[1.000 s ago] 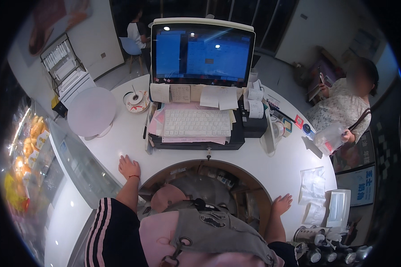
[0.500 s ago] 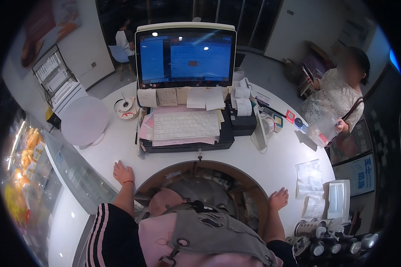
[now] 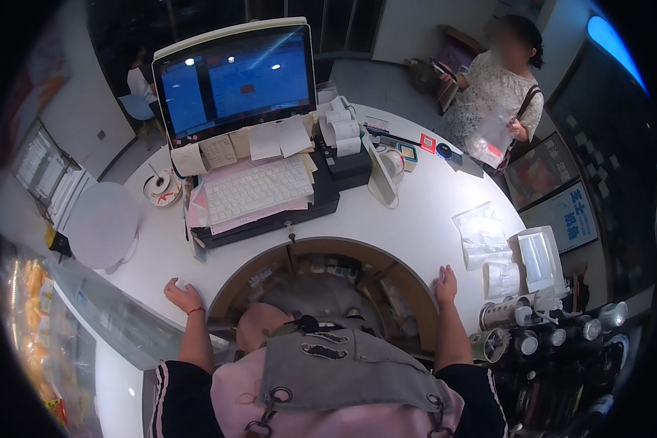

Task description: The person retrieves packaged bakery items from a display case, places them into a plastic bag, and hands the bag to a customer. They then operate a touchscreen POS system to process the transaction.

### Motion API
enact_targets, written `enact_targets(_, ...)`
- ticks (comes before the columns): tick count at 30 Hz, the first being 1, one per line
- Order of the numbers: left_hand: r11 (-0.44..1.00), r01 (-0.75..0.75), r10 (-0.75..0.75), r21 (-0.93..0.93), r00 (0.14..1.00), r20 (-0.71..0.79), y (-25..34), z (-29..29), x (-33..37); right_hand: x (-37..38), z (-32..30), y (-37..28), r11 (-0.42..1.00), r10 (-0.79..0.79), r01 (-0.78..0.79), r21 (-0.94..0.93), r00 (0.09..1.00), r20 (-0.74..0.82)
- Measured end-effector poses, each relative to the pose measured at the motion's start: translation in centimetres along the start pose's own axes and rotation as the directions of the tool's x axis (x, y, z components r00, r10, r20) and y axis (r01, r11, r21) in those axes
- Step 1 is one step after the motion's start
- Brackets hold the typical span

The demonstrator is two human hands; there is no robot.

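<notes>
My left hand (image 3: 183, 295), a red cord round its wrist, is at the white counter (image 3: 409, 226), left of the counter's curved cutout. Its fingers are loosely bent and it holds nothing. On the cutout's other side my right hand (image 3: 446, 285) is by the edge, fingers raised and partly apart, also without anything in it. White paper bags (image 3: 483, 237) lie nearest to the right hand. Between and beyond my hands, a white keyboard (image 3: 259, 191) rests on papers over a black cash drawer (image 3: 270, 219). Behind it stands a monitor (image 3: 237, 84) with a blue screen.
A black receipt printer (image 3: 347, 169) sits beside the monitor. A person (image 3: 489, 98) across the counter holds a phone and a clear plastic bag (image 3: 493, 135). Metal cups and bottles (image 3: 555, 337) crowd the lower right. A glass panel (image 3: 117, 317) and packaged bread (image 3: 33, 314) are at left.
My view has turned to the right, so the monitor and counter appear further left. My right hand has gone from spread on the counter to fingers raised. The person's plastic bag hangs closer to their body.
</notes>
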State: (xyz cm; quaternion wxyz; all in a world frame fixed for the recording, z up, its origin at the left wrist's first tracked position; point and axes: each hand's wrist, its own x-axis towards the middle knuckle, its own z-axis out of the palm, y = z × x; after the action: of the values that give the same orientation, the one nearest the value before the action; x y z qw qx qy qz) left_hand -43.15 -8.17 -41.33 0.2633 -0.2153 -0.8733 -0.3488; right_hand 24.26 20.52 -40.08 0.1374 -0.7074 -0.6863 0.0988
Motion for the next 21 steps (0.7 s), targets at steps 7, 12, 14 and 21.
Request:
enact_targets(7,0.731,0.174,-0.143,-0.660,0.985,0.102,13.0,-4.1,2.4,-4.7,1.4,-0.5,0.983,-0.010,0.024,-0.181,0.997,0.081)
enact_targets(12,-0.186,0.532,0.624,-0.826,0.713,0.319,27.2,-21.2,6.9,-2.9,-1.6,-0.5,0.979,0.063,0.008,-0.204,0.938,0.340)
enact_targets(14,-0.393,0.711,0.888,-0.583,0.459,-0.038,30.1,-26.5,7.4,-1.0,-0.4,3.2,0.985,0.032,0.035,-0.169,0.926,0.377)
enact_targets(21,-0.503,0.859,0.506,-0.100,0.199,-0.839,38.0,-38.7,3.8,-3.0,-1.7,-3.7,0.987,0.064,-0.016,-0.162,0.953,0.295)
